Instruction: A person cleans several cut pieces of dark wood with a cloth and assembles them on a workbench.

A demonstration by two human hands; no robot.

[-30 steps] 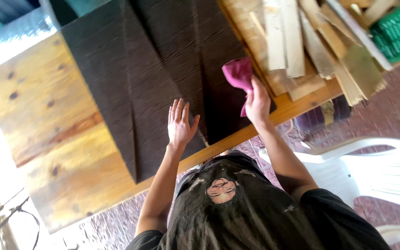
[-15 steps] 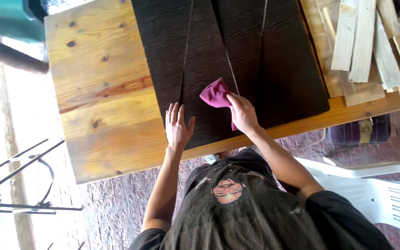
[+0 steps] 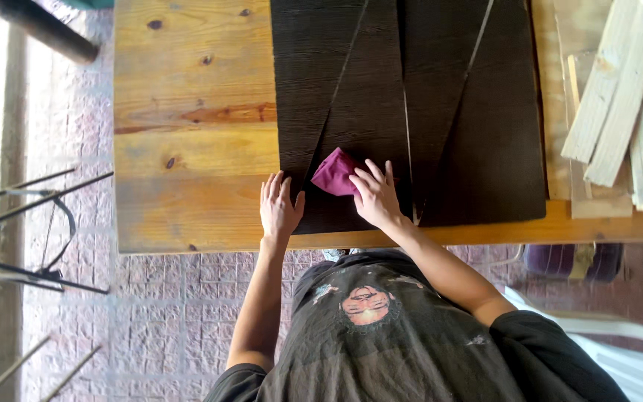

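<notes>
Outdoors, a pine table [image 3: 187, 149] carried a dark stained wooden panel [image 3: 440, 112]. At the panel's near left corner, the person's left hand [image 3: 278, 208] lay flat with fingers spread, gripping nothing. Just beside it, the right hand [image 3: 376, 195] pressed a folded magenta cloth [image 3: 335, 171] onto the dark wood, fingers extended over it. Pale wood offcuts [image 3: 619, 104] were piled at the table's right end.
</notes>
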